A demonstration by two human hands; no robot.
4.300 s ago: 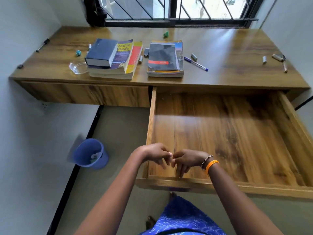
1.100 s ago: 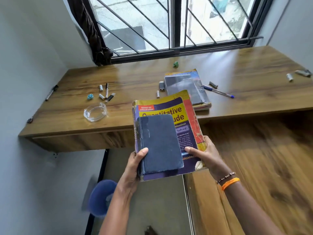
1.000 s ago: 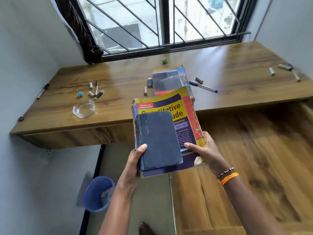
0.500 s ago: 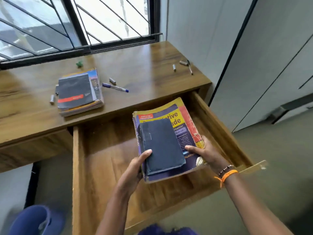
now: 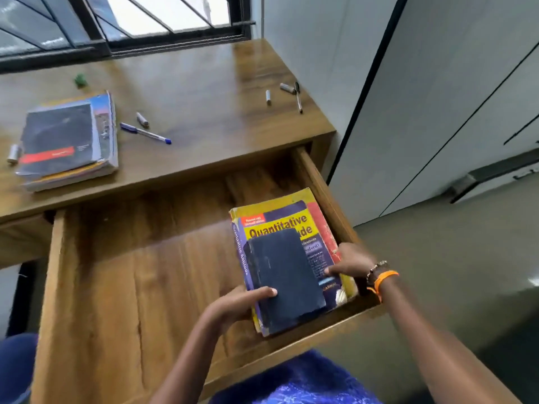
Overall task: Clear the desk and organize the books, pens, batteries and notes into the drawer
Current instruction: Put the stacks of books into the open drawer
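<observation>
A stack of books lies low in the right front corner of the open wooden drawer (image 5: 122, 287): a small dark blue book (image 5: 287, 275) on top of a large yellow and purple book (image 5: 280, 221). My left hand (image 5: 233, 306) grips the stack's near left corner, thumb on the blue cover. My right hand (image 5: 348, 260) holds its right edge beside the drawer's side wall. A second book stack (image 5: 65, 141) sits on the desk (image 5: 204, 91) at the left, with a blue pen (image 5: 145, 133) and a battery (image 5: 142, 119) beside it.
More batteries (image 5: 287, 88), another battery (image 5: 268, 97) and a dark pen (image 5: 298, 97) lie near the desk's right end. A battery (image 5: 13, 153) and a crumpled green note (image 5: 80, 80) are at the left. Grey cabinet doors (image 5: 437, 97) stand to the right.
Both hands carried the book stack from the desk over the drawer and lowered it into the right front corner. The view has turned right and down.
</observation>
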